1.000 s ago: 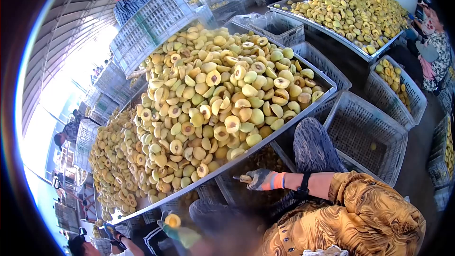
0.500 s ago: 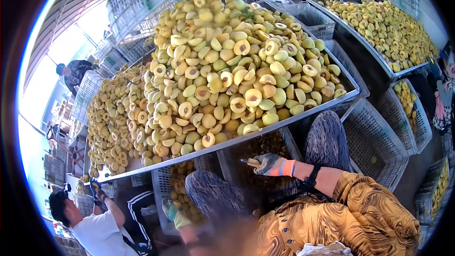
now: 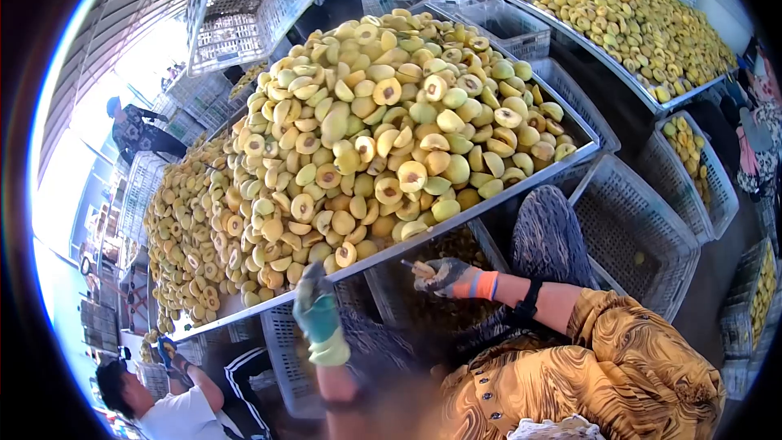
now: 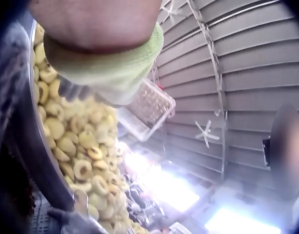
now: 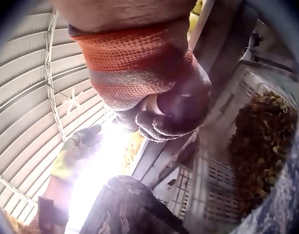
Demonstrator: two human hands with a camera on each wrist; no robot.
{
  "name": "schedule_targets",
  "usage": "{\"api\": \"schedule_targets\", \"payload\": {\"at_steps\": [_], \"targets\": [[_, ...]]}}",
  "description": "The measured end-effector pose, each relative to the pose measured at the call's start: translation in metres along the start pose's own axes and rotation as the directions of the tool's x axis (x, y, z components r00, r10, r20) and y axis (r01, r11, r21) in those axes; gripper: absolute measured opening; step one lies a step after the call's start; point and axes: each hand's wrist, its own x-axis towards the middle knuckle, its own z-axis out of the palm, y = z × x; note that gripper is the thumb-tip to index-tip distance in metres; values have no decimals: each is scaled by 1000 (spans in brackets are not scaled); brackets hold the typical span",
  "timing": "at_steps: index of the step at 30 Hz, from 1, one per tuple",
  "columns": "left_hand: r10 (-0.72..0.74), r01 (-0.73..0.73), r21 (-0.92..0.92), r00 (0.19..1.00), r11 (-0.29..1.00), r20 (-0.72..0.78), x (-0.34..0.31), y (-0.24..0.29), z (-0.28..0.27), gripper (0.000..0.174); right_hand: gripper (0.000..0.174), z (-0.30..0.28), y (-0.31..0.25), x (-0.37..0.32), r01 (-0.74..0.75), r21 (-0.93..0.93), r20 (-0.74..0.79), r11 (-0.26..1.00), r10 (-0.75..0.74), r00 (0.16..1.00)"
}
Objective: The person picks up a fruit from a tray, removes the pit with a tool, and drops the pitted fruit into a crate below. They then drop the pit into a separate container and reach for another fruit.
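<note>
My left hand (image 3: 318, 310), in a green and teal glove, is raised at the near rim of the metal table (image 3: 383, 254), its fingers stretched toward the pile of halved yellow-green stone fruit (image 3: 358, 138). Nothing shows in its grasp. In the right wrist view the same left hand (image 5: 78, 148) has its fingers spread loosely. Below the rim, my right hand (image 3: 448, 277) wears a grey glove with an orange cuff and grips a short, light-brown-handled tool (image 3: 421, 267), whose thin tip points left. From the right wrist, curled fingers (image 5: 159, 127) hide most of the tool.
Under the table edge stands a crate (image 5: 212, 195) with dark brown scraps. Another crate (image 3: 281, 350) is beside my left knee, and a big crate (image 3: 635, 228) to the right. A person in white (image 3: 175, 407) sits left; a raised crate (image 3: 252, 8) tilts over the far side.
The left hand held a fruit half low, dropped to the crate by the knee without it showing, then rose to the table rim. The right hand stayed with its tool. The far crate tilted differently.
</note>
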Motion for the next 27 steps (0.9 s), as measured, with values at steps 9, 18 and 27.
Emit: {"api": "schedule_targets", "payload": {"at_steps": [9, 18, 27], "targets": [[93, -236, 431, 940, 871, 327, -8, -62, 123, 34, 40, -25, -20, -9, 260, 447, -121, 856, -230, 966], [323, -578, 658, 816, 482, 480, 13, -33, 148, 45, 31, -28, -65, -28, -243, 230, -79, 942, 267, 960], [306, -505, 711, 863, 489, 402, 62, -52, 184, 60, 22, -63, -39, -27, -47, 364, -285, 930, 159, 945]]}}
